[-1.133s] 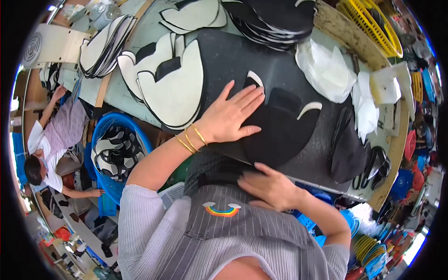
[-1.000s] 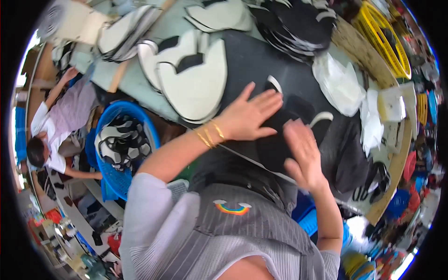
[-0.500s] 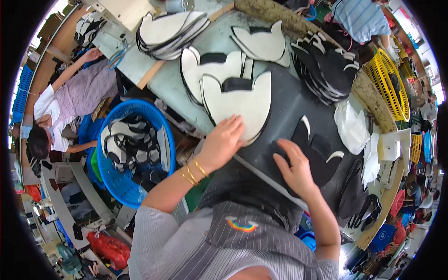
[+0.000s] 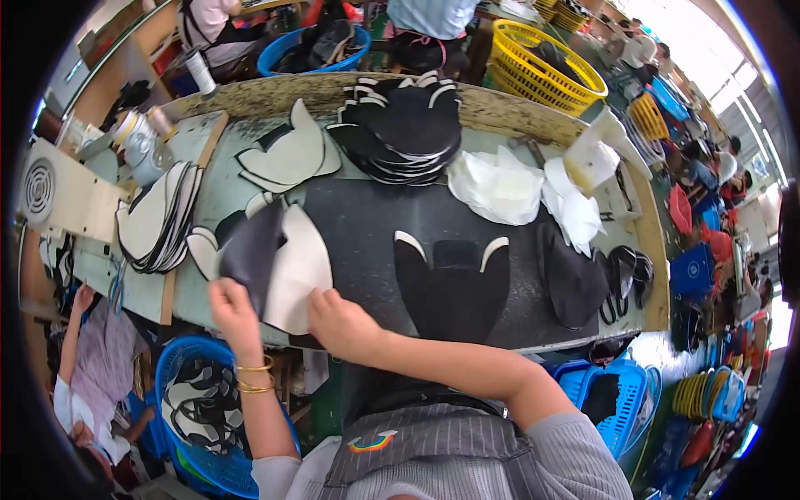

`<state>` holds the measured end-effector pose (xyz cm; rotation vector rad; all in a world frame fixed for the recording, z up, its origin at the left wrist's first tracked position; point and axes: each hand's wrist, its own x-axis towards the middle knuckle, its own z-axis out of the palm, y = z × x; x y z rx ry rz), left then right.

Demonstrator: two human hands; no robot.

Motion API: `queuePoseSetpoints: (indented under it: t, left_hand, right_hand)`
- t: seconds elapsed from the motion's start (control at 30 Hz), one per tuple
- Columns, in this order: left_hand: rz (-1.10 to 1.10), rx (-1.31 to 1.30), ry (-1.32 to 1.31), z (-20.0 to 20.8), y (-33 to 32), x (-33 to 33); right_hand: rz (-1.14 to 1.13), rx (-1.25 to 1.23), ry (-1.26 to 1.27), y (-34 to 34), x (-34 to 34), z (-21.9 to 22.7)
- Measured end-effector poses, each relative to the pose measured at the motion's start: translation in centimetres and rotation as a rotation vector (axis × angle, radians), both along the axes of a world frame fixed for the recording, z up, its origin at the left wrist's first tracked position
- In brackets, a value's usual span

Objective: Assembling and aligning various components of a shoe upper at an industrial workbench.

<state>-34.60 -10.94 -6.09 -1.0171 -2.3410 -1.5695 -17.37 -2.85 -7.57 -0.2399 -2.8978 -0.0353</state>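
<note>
One piece (image 4: 252, 252) lifted, two hands (image 4: 236, 317) (image 4: 340, 325) moved left

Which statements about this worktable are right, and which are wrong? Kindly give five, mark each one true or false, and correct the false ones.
1. The left hand is at the edge of a raised dark flap. True.
2. The blue basket at lower left is empty. False: the blue basket holds black and white pieces.
3. A black piece with two white tips lies on the dark mat. True.
4. The crumpled white plastic lies left of the stack of black pieces. False: the crumpled white plastic lies right of it.
5. The right hand touches a white piece. True.
</note>
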Motion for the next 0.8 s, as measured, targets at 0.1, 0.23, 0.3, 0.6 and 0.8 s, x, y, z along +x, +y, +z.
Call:
queuePoseSetpoints:
  t: [0.1,0.23,0.3,0.6,0.8]
  left_hand:
    - [0.200,0.203,0.269,6.2,1.6,-0.7]
    - [0.204,0.490,0.687,16.4,3.9,2.4]
    - [0.169,0.460,0.865,18.4,6.5,6.5]
    - [-1.198,-0.371,0.747,0.4,6.3,21.2]
    - [-1.425,-0.548,0.334,1.5,6.6,19.5]
  right_hand:
    - [-0.070,-0.061,0.088,-0.5,-0.3,-0.7]
    - [0.034,-0.363,0.133,1.6,1.3,0.1]
    - [-0.014,-0.752,0.509,4.8,3.7,1.3]
    - [-0.588,-0.003,0.466,25.6,21.8,0.2]
    - [-0.796,0.168,0.361,20.9,21.1,4.9]
